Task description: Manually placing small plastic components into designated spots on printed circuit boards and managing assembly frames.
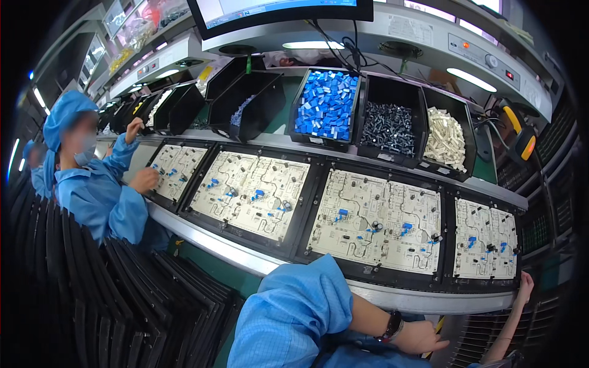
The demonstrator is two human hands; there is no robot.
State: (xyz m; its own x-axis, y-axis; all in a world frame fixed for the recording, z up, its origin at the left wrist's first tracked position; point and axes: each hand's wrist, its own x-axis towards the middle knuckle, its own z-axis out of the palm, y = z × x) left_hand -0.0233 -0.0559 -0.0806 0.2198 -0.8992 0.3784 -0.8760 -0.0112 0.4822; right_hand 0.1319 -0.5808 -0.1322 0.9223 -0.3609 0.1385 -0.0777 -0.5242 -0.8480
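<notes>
My left hand [417, 337], with a dark watch on its wrist, hangs below the silver rail [374, 295]. Its fingers reach out to the right and hold nothing that I can see. At the rail's right end is my right hand [526, 288], beside the corner of the rightmost black frame. Its fingers are small in view and look pressed together; whatever they may hold is hidden. That frame carries a pale circuit board [485, 239] with blue and black components. Further left, another framed circuit board [377, 221] lies in front of my left sleeve.
Black bins of blue parts [325, 104], dark screws or pins [388, 129] and cream connectors [446, 138] line the back. A yellow-black scanner [518, 134] stands right. Black frames [141, 300] are stacked at lower left. A co-worker [92, 165] handles another board [178, 168]. A monitor [276, 12] hangs above.
</notes>
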